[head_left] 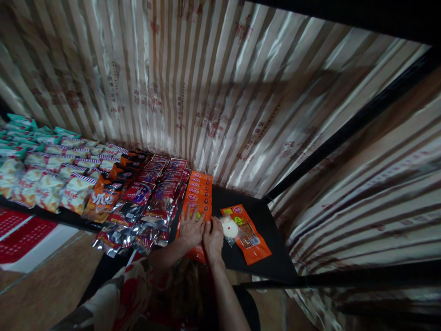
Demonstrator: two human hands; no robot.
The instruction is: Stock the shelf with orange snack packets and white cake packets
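Orange snack packets lie in an overlapping column on the black shelf. My left hand rests flat on the front packet with its fingers spread. Along that packet's right edge, my right hand has its fingers curled and closed on it; the fingertips are partly hidden. To the right, a single orange packet lies at a slant. A clear wrapper with a round white piece sits between it and my right hand.
Dark red and silver packets stand in rows left of the orange column. Farther left are orange-black bags, white bags and green packets. Striped printed sheeting hangs behind the black shelf. A black bar slants at right. A red-white box stands below.
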